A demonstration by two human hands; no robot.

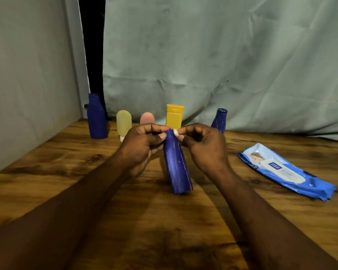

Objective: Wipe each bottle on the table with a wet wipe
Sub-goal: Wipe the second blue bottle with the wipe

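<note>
- wooden table (242,221) is sitting before grey cloth (222,55).
- left hand (142,147) is gripping blue bottle (177,166) neck, left of wipes pack (285,170).
- right hand (205,147) is pinching white wipe (176,132) at its cap.
- next: likely wiping down the body.

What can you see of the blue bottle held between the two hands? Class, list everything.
The blue bottle is dark blue, looks like plastic and is streaked with thin pale scratches. It tapers from a wide base to a narrow neck. It is tilted, its base on or just above the wooden table; which one is unclear. The left hand grips its neck, thumb on the front; the right hand pinches a small white scrap against its top.
</note>
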